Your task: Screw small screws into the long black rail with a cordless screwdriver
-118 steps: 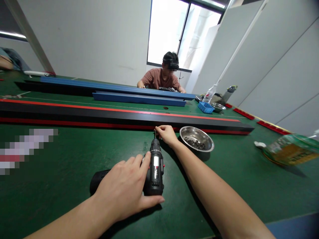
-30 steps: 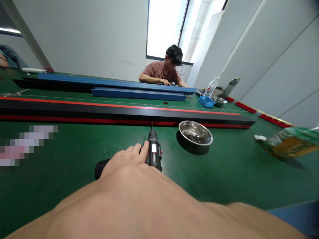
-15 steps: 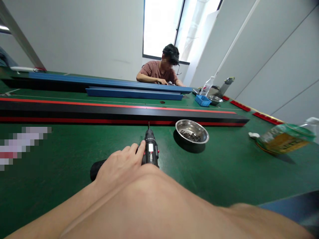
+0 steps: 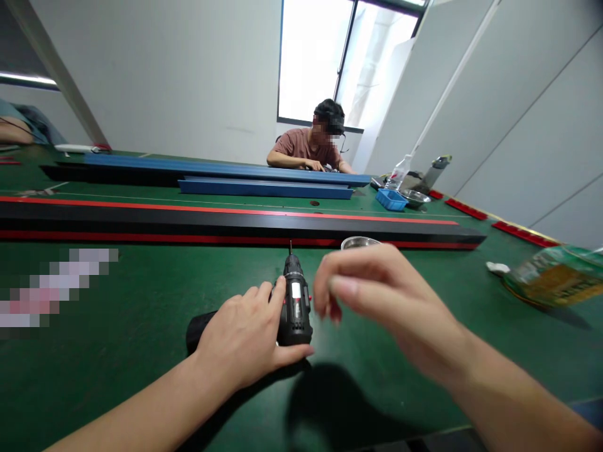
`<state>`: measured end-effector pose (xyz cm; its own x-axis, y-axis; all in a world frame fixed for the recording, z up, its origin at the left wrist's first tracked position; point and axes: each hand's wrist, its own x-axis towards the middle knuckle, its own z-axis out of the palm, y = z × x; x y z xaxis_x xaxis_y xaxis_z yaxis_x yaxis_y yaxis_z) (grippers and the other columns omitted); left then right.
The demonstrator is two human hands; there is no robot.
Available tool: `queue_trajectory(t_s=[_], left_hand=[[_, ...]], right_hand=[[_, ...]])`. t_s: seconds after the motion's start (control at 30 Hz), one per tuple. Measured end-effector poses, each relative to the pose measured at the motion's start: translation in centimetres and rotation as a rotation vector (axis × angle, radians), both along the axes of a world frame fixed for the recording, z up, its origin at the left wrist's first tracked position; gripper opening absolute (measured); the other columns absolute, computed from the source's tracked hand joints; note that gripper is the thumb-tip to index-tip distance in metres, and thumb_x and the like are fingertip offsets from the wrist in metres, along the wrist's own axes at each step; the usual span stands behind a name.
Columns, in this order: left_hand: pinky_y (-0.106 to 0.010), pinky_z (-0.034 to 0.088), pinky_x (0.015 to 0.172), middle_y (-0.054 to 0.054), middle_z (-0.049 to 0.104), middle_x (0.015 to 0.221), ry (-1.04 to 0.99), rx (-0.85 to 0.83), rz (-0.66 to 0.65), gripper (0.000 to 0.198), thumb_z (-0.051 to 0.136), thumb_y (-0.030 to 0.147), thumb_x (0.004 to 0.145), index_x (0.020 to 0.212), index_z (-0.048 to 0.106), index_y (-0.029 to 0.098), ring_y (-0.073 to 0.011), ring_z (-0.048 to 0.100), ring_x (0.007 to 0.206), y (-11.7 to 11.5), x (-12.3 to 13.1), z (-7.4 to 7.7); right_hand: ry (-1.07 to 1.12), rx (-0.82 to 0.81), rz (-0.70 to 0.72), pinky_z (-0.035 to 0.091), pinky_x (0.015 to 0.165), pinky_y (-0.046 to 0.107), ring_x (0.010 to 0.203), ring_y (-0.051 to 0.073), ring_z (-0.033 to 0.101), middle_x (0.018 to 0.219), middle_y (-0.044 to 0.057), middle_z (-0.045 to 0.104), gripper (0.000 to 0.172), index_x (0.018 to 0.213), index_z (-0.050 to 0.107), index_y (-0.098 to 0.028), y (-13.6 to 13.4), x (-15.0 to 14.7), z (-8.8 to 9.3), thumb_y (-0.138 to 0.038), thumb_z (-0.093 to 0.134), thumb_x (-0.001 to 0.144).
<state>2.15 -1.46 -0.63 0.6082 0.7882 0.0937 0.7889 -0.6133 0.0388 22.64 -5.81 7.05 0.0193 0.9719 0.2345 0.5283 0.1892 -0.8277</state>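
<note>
While the left hand (image 4: pixel 242 333) grips the black drill (image 4: pixel 296 304) just below the frame's centre and the right hand (image 4: pixel 393 292) hovers half-curled, its hold impossible to tell, the drill looks stiff and heavy, best held where that left palm wraps it

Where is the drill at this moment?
In the head view, the drill is below centre, gripped by the left hand, its bit pointing toward the black-and-red bar.

Overexposed window (image 4: pixel 313 59) — blurred right hand (image 4: pixel 393 298)
</note>
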Motion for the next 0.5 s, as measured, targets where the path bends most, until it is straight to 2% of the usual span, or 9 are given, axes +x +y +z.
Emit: queue_trajectory(t_s=[0.03,0.1,0.17,0.23,0.37,0.5], left_hand=[[-0.044,0.056,0.082,-0.015,0.069,0.118,0.001,0.011,0.004,0.096,0.051,0.084,0.083,0.152,0.046,0.017,-0.0350,0.068,0.103,-0.1,0.0,0.0],[-0.044,0.056,0.080,-0.015,0.069,0.115,0.014,0.029,0.011,0.099,0.048,0.087,0.082,0.152,0.046,0.017,-0.0346,0.069,0.100,-0.2,0.1,0.0],[-0.043,0.057,0.080,-0.015,0.069,0.116,0.026,0.039,0.004,0.098,0.046,0.086,0.084,0.153,0.045,0.016,-0.0338,0.069,0.099,-0.1,0.1,-0.1],[-0.044,0.057,0.079,-0.016,0.069,0.116,0.034,0.047,-0.004,0.101,0.044,0.087,0.085,0.154,0.044,0.014,-0.0336,0.068,0.099,0.0,0.1,-0.2],[-0.046,0.057,0.079,-0.018,0.069,0.118,0.045,0.058,-0.014,0.106,0.040,0.089,0.085,0.156,0.042,0.011,-0.0335,0.069,0.098,0.1,0.0,-0.4],[-0.045,0.057,0.080,-0.018,0.070,0.119,0.049,0.051,-0.016,0.106,0.042,0.089,0.084,0.157,0.041,0.012,-0.0334,0.069,0.099,0.1,0.0,-0.3]], right_hand=[[-0.052,-0.056,0.021,0.053,0.062,0.031,0.076,0.025,0.070,0.077,0.007,0.073,0.029,0.074,0.077,-0.024,1.6,1.1,0.7,-0.042,0.063,0.091],[-0.143,-0.119,-0.062,0.051,0.062,0.028,0.074,0.022,0.069,0.078,0.008,0.074,0.033,0.076,0.076,-0.019,5.3,4.0,1.3,-0.038,0.055,0.094],[-0.242,-0.197,-0.152,0.049,0.063,0.025,0.074,0.020,0.068,0.084,0.011,0.076,0.030,0.081,0.076,-0.014,8.8,7.3,0.6,-0.031,0.054,0.094],[-0.325,-0.315,-0.246,0.048,0.063,0.024,0.073,0.019,0.068,0.087,0.013,0.078,0.030,0.083,0.077,-0.012,11.2,10.5,-0.9,-0.026,0.053,0.094],[-0.522,-0.474,-0.310,0.045,0.059,0.026,0.067,0.019,0.068,0.085,0.013,0.077,0.028,0.086,0.078,-0.011,13.2,14.4,-3.9,-0.029,0.057,0.094],[-0.659,-0.552,-0.329,0.044,0.059,0.028,0.065,0.020,0.068,0.087,0.014,0.077,0.031,0.092,0.079,-0.011,13.4,15.2,-4.9,-0.034,0.057,0.094]])
